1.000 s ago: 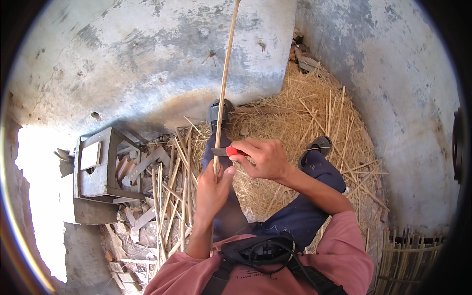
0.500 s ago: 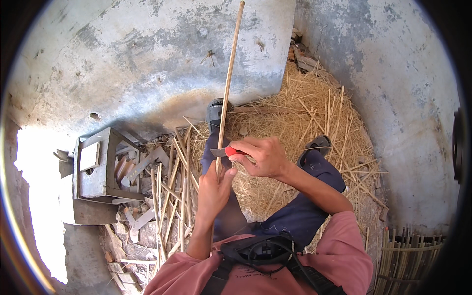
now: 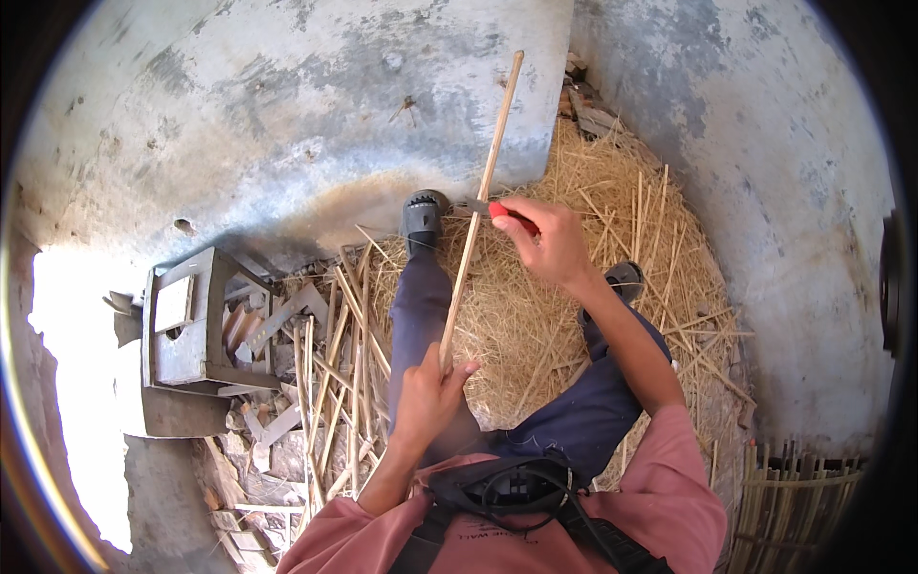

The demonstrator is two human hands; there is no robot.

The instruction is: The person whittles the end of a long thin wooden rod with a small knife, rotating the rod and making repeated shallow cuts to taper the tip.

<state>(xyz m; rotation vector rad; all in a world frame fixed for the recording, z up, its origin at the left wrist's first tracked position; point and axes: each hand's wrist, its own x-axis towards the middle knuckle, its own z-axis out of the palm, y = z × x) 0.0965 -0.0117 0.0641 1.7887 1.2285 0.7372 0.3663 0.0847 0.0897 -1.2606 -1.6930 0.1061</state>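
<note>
My left hand [image 3: 430, 394] is closed around the lower end of a long, pale wooden stick [image 3: 468, 258], which slants up and to the right in front of me. Higher up, my right hand [image 3: 550, 239] grips the red handle of a knife [image 3: 499, 209]. Its short grey blade lies across the stick, a good way above my left hand. The far end of the stick stands out in front of the wall.
Pale shavings [image 3: 516, 325] cover the floor around my feet. Several loose sticks [image 3: 335, 383] lie on the left, beside an old wooden box frame [image 3: 182, 330]. A worn wall [image 3: 287, 105] rises ahead, and a slatted basket [image 3: 794, 507] stands at lower right.
The knife in my right hand has moved up and away along the stick. My left hand has come lower and nearer, and the stick now tilts more to the right.
</note>
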